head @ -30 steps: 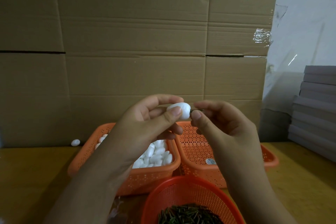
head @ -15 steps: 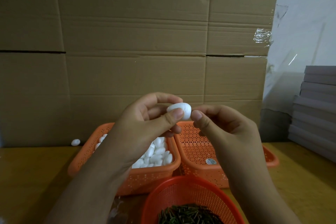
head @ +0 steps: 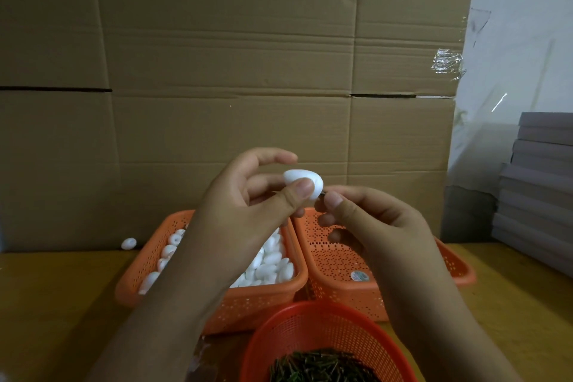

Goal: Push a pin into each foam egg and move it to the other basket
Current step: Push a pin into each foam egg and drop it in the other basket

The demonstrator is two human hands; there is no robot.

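Right now your left hand (head: 248, 208) pinches the foam egg (head: 305, 181) just above the middle of the frame, thumb across its near face and fingers curled behind it, the forefinger lifted clear above. Your right hand (head: 375, 220) sits just beside it to the right, thumb and fingertips pressed together at the egg's lower right end; a small dark tip shows there, most likely the pin (head: 322, 194), though too little of it shows to say how deep it has gone.

Judge the egg as very light and soft: it will dent under a hard squeeze and could pop out of a loose one. Hold it by its broad middle, as you are, leaving the narrow end free for the pin. The pin is thin and stiff, so grip it close to its head and push along the egg's long axis; an angled push could send it out through the side towards your left fingers.

The egg lies in your fingertips, not in the palm. Below it in the picture, the left basket (head: 254, 304) holds the white eggs, the right basket (head: 347, 263) shows only a small round sticker, and the round basket (head: 297, 329) at the bottom edge holds dark pins. One stray egg (head: 128, 243) lies on the table at left.
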